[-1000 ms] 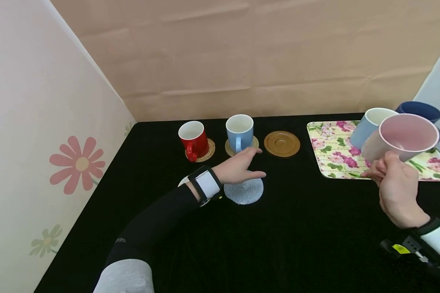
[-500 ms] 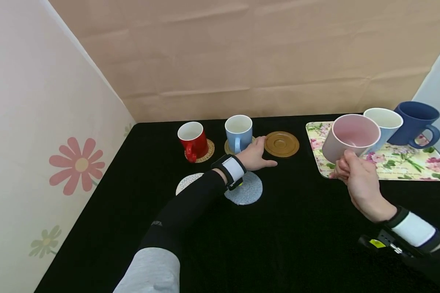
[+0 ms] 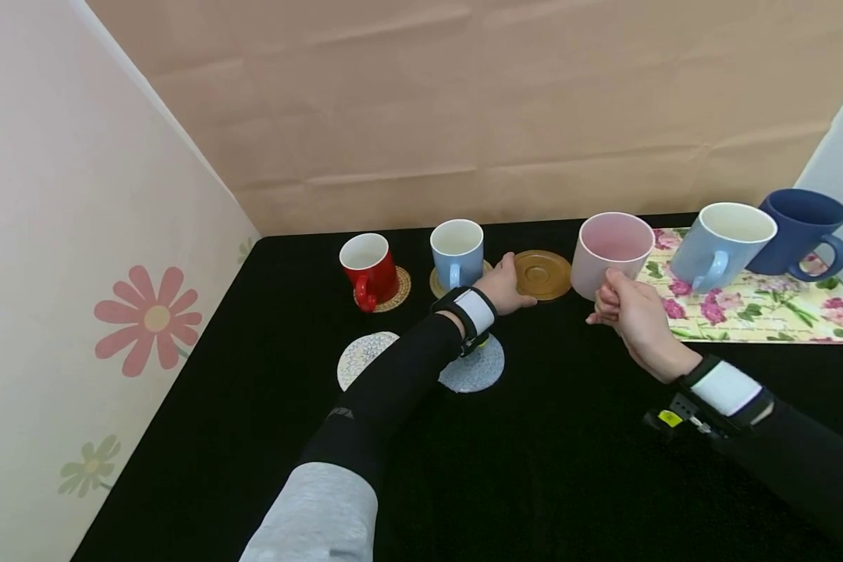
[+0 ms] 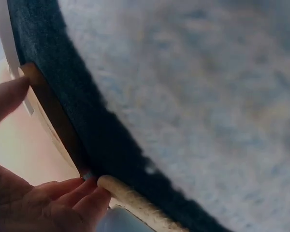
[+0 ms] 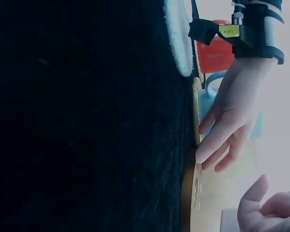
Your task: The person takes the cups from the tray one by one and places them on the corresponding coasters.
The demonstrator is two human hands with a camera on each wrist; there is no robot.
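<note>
My left hand [image 3: 503, 290] rests at the left edge of a round brown wooden coaster [image 3: 542, 275]. In the left wrist view its thumb and fingers lie spread along the rim of this coaster [image 4: 58, 123]. To the right, my right hand [image 3: 631, 318] holds a pink mug [image 3: 593, 269] upright by its handle side, with the handle hidden behind the fingers. The mug stands just right of the wooden coaster, apart from my left hand. In the right wrist view, my left hand [image 5: 234, 113] reaches down to the coaster [image 5: 187, 193].
A red mug [image 3: 374, 277] and a light blue mug [image 3: 467, 261] stand on woven coasters. Nearer lie a white patterned coaster [image 3: 361, 355] and a grey-blue one [image 3: 479, 371]. On the floral tray [image 3: 745, 332] are another light blue mug [image 3: 695, 254] and a dark blue mug [image 3: 794, 238].
My right hand has carried the pink mug leftward from over the tray to beside the wooden coaster. My left hand has moved right, from above the grey-blue coaster to the wooden coaster's edge.
</note>
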